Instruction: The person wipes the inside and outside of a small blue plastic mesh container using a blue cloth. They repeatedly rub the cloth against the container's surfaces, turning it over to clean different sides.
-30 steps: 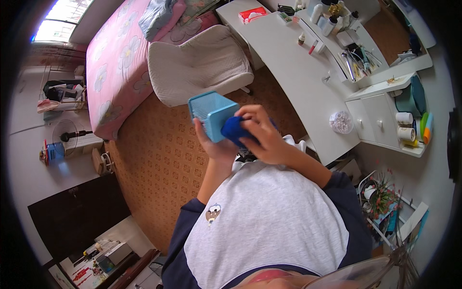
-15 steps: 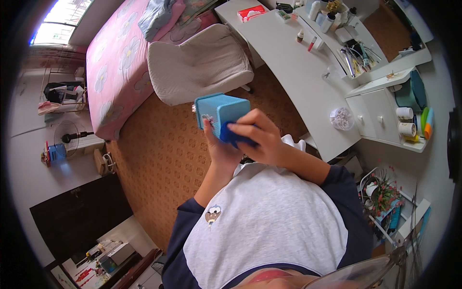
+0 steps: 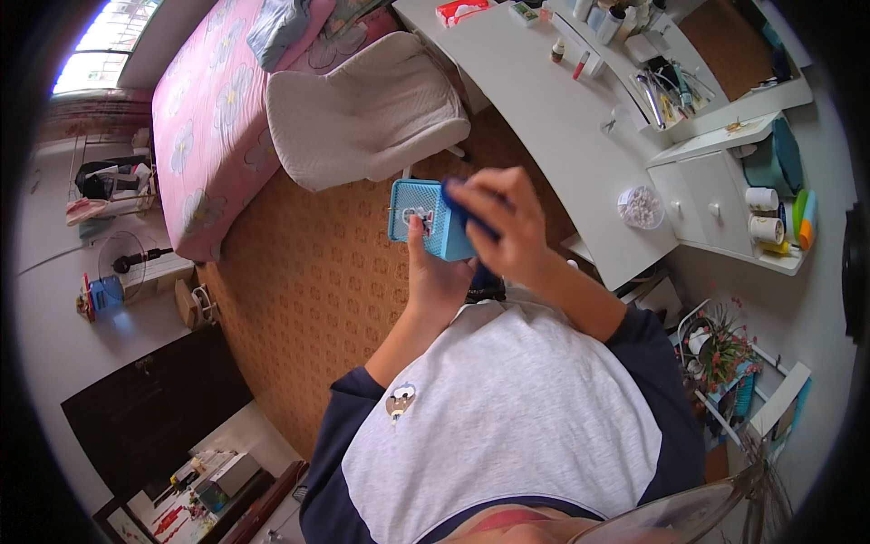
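A small light-blue box-shaped container point(image 3: 435, 216) with a textured, basket-like surface and a figure on its side is in front of my chest. My left hand point(image 3: 437, 276) grips it from below, the thumb resting up on the decorated side. In my right hand point(image 3: 512, 227) is a dark blue cloth point(image 3: 467, 207), bunched under the fingers and pressed against the container's right side. Part of the cloth hangs down behind my right hand. The container's underside and my left fingers are mostly hidden.
Ahead stands a cream padded chair point(image 3: 362, 113), with a pink flowered bed point(image 3: 213, 127) to its left. A white dressing table point(image 3: 544, 118) curves along the right, holding a clear tub of cotton swabs point(image 3: 641, 208) and cosmetics. Patterned brown flooring point(image 3: 299, 281) lies below.
The container has turned so its decorated side faces me more. My right hand and the cloth have moved up and to the right along it.
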Tool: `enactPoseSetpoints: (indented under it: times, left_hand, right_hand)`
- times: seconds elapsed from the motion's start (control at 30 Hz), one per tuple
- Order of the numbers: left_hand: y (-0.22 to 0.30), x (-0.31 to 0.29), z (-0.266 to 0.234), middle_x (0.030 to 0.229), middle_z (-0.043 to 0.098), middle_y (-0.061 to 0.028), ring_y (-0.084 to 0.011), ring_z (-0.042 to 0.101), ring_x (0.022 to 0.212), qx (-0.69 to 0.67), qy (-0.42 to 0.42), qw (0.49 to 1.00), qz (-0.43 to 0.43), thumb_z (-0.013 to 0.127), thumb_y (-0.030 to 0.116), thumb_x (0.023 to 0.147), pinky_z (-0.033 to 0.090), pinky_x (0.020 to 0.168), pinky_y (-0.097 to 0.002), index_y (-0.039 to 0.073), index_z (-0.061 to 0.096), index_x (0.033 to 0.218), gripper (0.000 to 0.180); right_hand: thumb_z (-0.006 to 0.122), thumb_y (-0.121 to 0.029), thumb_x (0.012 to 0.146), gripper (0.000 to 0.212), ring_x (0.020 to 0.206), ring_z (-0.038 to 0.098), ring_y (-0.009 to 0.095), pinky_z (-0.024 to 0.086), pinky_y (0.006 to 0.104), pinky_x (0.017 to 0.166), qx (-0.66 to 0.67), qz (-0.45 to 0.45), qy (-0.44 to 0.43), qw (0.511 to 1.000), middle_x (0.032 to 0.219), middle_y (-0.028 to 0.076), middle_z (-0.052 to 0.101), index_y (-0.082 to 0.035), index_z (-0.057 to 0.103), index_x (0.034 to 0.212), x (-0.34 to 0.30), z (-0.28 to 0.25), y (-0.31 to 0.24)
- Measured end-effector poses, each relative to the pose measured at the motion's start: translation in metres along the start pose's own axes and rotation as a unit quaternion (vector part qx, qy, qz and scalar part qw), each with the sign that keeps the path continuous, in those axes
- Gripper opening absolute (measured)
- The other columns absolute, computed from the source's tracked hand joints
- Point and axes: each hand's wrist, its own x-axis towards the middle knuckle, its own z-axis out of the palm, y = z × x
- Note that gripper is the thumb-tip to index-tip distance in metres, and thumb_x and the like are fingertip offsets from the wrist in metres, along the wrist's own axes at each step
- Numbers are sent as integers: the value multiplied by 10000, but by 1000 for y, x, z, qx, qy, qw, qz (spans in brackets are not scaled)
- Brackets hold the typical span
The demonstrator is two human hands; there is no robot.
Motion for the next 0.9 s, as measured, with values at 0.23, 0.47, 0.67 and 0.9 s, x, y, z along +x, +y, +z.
enactPoseSetpoints:
  times: [0.23, 0.47, 0.67, 0.9]
  left_hand:
    - [4, 4, -6, 1269, 526, -66, -234, 521, 1143, -47, -46, 997, -28, 444, 713, 837, 430, 979, -407, 165, 467, 1307, 722]
    - [3, 6, -5, 1239, 546, -88, -242, 529, 1135, -73, -52, 994, -56, 442, 719, 836, 454, 951, -412, 149, 497, 1275, 722]
    - [8, 10, -11, 1178, 597, -105, -262, 596, 1043, 4, -45, 999, -25, 436, 703, 851, 498, 903, -445, 168, 537, 1238, 668]
    - [10, 9, -7, 1126, 598, -131, -260, 619, 958, -11, -8, 1000, -12, 500, 669, 847, 536, 836, -422, 109, 518, 1232, 680]
  right_hand:
    - [672, -35, 650, 386, 809, 533, 236, 463, 335, 677, 47, -67, -51, 995, 976, 68, 533, -106, 681, 1030, -14, -6, -9]
    - [697, -30, 582, 346, 807, 553, 225, 480, 343, 684, 69, -6, -18, 997, 908, 49, 543, -115, 686, 918, -7, -6, 1]
    - [720, -44, 619, 334, 824, 553, 225, 483, 335, 711, 143, -83, -123, 978, 971, 52, 555, -118, 684, 942, -12, -6, -13]
    - [726, -42, 627, 415, 863, 583, 232, 495, 348, 731, 176, -28, -104, 979, 993, 73, 561, -115, 668, 1031, -27, -7, -13]
